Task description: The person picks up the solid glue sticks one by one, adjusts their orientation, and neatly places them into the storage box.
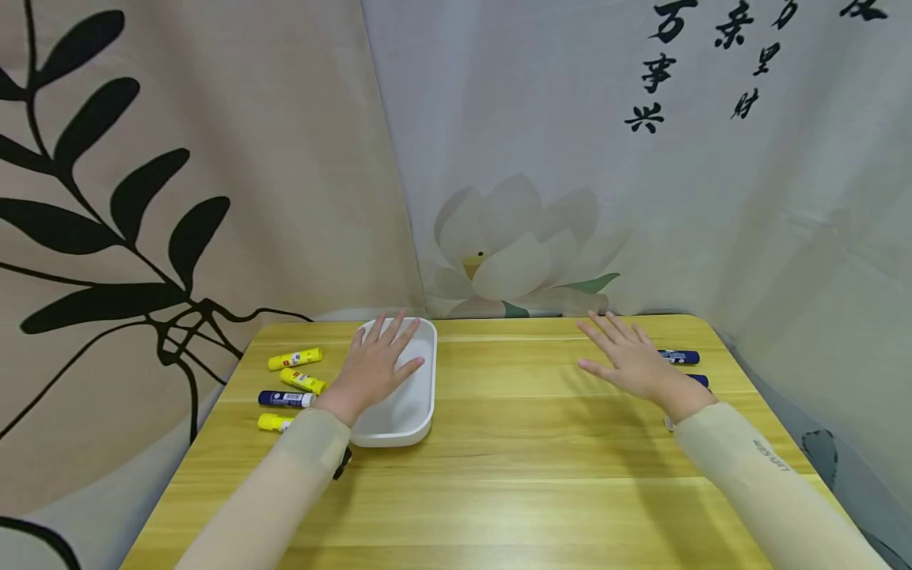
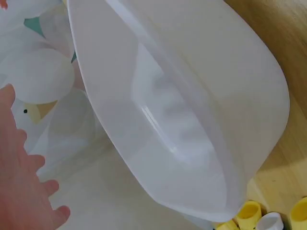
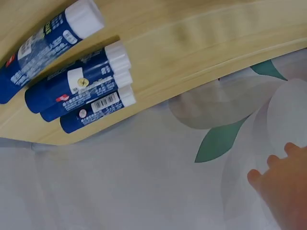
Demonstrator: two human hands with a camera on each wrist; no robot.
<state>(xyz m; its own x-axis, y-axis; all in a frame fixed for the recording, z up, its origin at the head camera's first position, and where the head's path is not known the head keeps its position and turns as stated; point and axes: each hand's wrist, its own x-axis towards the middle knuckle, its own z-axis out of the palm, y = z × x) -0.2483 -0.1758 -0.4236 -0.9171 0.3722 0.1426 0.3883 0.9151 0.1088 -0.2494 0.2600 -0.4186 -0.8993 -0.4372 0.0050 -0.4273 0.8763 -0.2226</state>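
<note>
Two bare hands are held above a pale yellow wood-grain bench, both with fingers extended and neither holding anything. The left hand is over a white, round-cornered plastic tray at the left-centre of the bench, its grip wide open with the fingers fanned; the left wrist view shows a gap between hand and tray, whose inside is smooth and white. Just left of the tray lie three small yellow cylindrical tubes and one dark blue tube with a white end (the lowest yellow one is partly hidden by the sleeve). The right hand, its grip likewise open and bare, is raised near the bench's right side, beside dark blue cylindrical tubes with white caps and printed labels. Four of these appear in the right wrist view, three lying close together and the fourth at an angle beside them. Both arms wear pale cream sleeves, the right one bearing dark lettering. Behind the bench hangs a light fabric backdrop printed with black leaves, a white lotus and black Chinese characters.
</note>
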